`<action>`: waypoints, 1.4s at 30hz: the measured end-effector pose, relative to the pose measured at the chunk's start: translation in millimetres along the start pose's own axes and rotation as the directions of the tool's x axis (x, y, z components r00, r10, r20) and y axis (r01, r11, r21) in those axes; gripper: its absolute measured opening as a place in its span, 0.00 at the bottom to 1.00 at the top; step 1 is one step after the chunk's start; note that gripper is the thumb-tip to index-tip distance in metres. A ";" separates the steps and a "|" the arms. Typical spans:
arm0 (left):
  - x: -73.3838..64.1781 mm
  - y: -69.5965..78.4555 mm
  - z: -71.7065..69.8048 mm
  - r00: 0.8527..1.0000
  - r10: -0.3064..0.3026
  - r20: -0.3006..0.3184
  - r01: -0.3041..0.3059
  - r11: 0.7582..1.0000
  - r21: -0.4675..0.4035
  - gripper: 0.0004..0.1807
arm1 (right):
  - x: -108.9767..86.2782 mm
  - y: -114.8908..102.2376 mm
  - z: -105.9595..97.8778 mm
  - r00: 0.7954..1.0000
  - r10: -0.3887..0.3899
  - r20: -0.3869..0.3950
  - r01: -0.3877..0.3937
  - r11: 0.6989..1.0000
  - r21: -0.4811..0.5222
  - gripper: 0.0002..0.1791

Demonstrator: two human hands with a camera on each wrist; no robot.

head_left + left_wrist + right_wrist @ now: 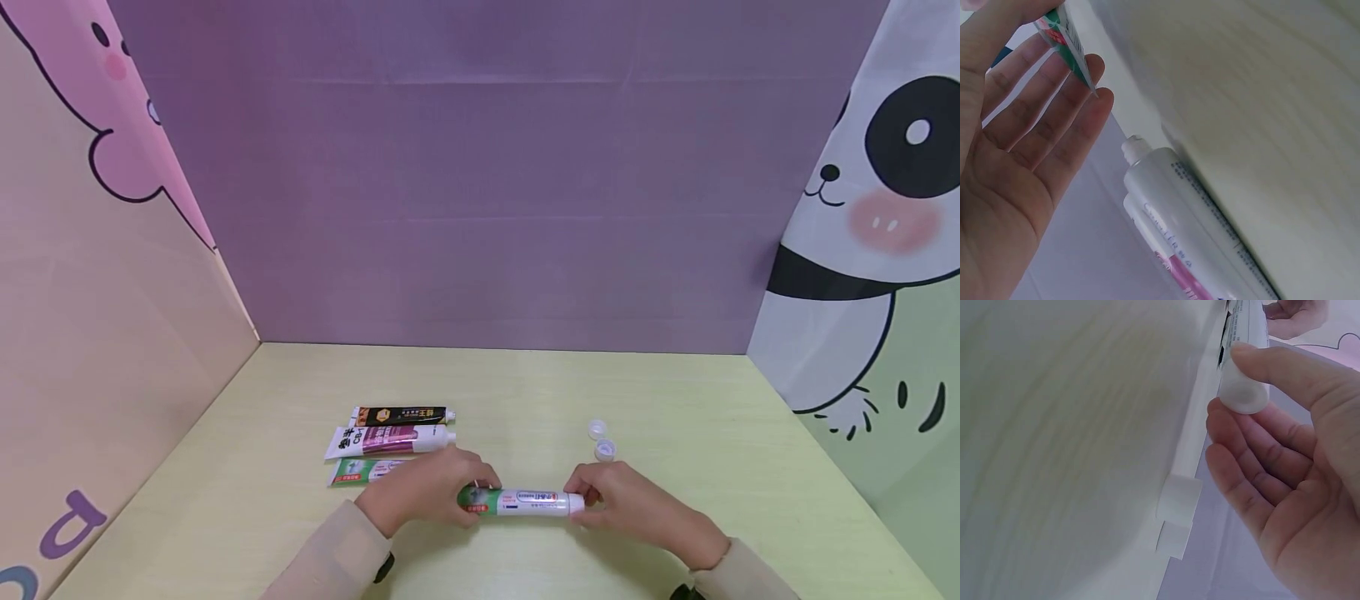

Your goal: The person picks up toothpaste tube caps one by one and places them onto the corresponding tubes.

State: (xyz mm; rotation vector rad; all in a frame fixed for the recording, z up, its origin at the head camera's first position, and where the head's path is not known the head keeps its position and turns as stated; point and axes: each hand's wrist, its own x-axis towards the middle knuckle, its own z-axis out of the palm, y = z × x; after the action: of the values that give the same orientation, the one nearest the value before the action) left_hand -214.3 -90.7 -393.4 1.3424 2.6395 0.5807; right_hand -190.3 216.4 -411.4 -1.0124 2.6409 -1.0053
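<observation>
A green and white toothpaste tube is held level just above the table between my two hands. My left hand pinches its flat tail end between thumb and fingers. At the other end, my right hand pinches the white cap with its thumb and fingertips. The cap sits at the mouth of the tube; whether it is threaded on cannot be told. Behind my left hand lies a second green and white tube, partly covered by that hand.
Beyond it lie a purple and white tube and a black tube, side by side. Two loose white caps, a farther one and a nearer one, rest past my right hand. A purple panel closes off the table's back edge.
</observation>
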 end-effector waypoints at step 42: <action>-0.6 -1.1 -1.9 1.000 0.009 -0.008 -0.009 1.000 -0.006 0.20 | -4.1 2.1 -6.7 1.000 0.025 -0.013 -0.026 0.993 -0.118 0.14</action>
State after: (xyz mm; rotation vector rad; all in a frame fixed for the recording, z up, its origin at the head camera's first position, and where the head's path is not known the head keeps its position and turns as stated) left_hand -215.3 -92.3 -392.1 1.3539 2.6369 0.5954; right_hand -190.7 223.8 -408.1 -0.9960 2.7439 -0.8610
